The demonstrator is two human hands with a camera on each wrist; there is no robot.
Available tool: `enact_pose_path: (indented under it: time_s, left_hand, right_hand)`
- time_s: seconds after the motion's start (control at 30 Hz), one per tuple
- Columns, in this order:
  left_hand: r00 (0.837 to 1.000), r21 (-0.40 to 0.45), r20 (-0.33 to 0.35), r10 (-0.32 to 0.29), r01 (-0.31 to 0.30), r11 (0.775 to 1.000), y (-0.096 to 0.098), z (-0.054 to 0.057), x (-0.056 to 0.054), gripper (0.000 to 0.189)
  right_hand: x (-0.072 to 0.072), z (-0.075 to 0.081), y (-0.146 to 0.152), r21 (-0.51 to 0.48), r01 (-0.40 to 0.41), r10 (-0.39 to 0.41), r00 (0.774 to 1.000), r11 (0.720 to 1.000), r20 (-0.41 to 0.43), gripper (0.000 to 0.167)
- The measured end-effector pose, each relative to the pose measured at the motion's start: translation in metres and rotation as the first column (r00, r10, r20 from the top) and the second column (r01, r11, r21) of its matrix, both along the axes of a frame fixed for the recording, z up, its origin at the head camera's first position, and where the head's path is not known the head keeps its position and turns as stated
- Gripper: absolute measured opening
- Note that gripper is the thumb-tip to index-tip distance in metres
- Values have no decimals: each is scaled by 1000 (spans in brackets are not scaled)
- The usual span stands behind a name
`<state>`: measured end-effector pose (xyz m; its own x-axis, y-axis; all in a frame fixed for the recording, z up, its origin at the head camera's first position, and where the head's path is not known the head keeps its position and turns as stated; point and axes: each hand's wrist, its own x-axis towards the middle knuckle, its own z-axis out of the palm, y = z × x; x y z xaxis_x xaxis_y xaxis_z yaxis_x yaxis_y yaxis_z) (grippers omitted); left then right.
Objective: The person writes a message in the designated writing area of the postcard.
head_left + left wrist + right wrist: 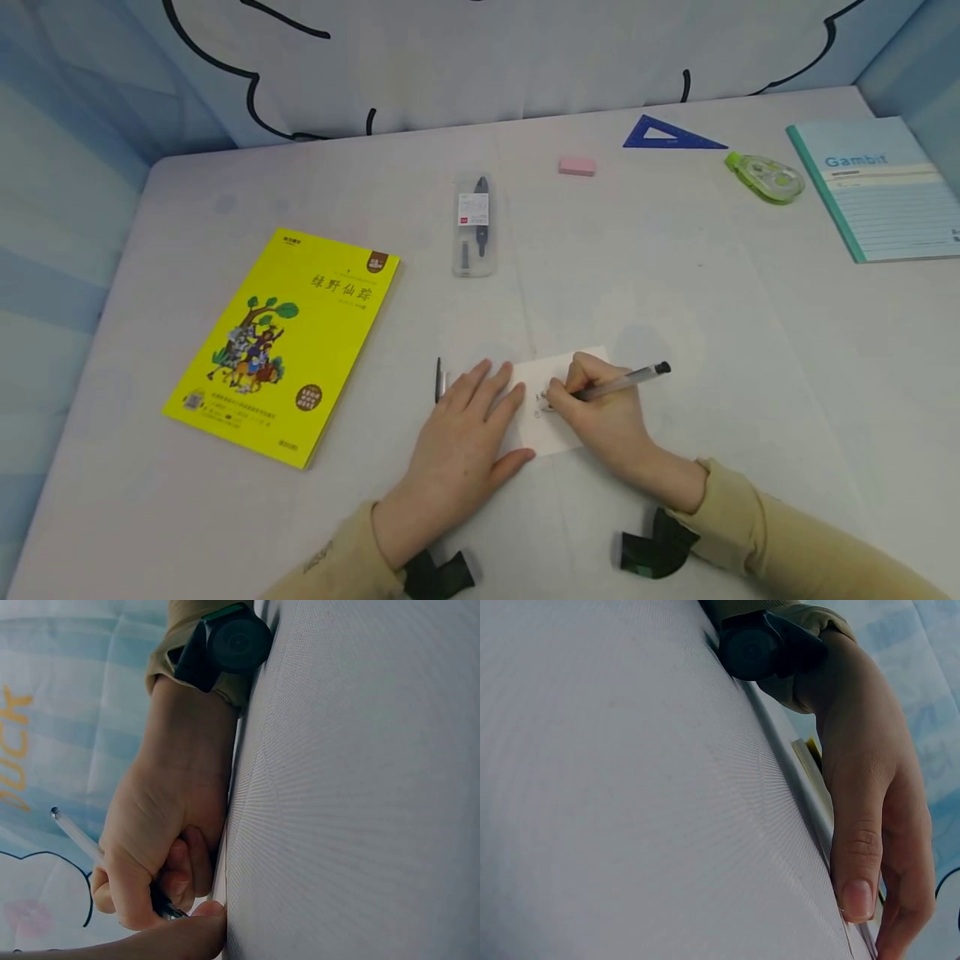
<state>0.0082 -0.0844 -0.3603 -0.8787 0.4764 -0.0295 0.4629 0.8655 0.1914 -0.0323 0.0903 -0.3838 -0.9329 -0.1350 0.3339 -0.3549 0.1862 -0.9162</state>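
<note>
My right hand (611, 417) pinches a pen (633, 377) with a clear barrel and a black end. Its tip meets a small sheet of white paper (543, 435), where a few dark marks show beside the fingers. In the left wrist view the pen (77, 836) slants up out of the curled right hand (161, 817). Spread flat, my left hand (461, 450) rests with its fingertips at the paper's left edge. The right wrist view shows that left hand (877, 802) from the thumb side. By its fingertips lies a thin black and silver piece (438, 381), partly hidden.
A yellow book (300, 350) lies on the left. Farther back are a compass in a clear case (474, 225), a pink eraser (577, 167) and a blue set square (667, 137). On the right are a green correction tape (767, 178) and a light blue notebook (885, 192).
</note>
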Motion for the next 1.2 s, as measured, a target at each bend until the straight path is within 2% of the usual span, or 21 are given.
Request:
enact_pose_path:
  time_s: [0.57, 0.87, 1.0, 1.2]
  left_hand:
    - [1000, 12, 13, 4, -4, 1000, -1, 0, 1, 63]
    - [1000, 6, -17, -6, 6, 1000, -2, -1, 0, 63]
    - [1000, -14, -22, -19, 19, 1000, -1, -2, 0, 64]
    - [999, -30, -41, -11, 10, 999, -1, -4, 0, 65]
  right_hand:
    - [1, -1, -1, 13, -29, 29, 999, 1000, -14, 38]
    - [1, -1, 0, -22, -1, 0, 1000, 1000, -25, 39]
    - [1, 0, 1, -37, 52, -53, 998, 998, -21, 39]
    - [-1, -2, 1, 9, 64, -64, 998, 998, -2, 38]
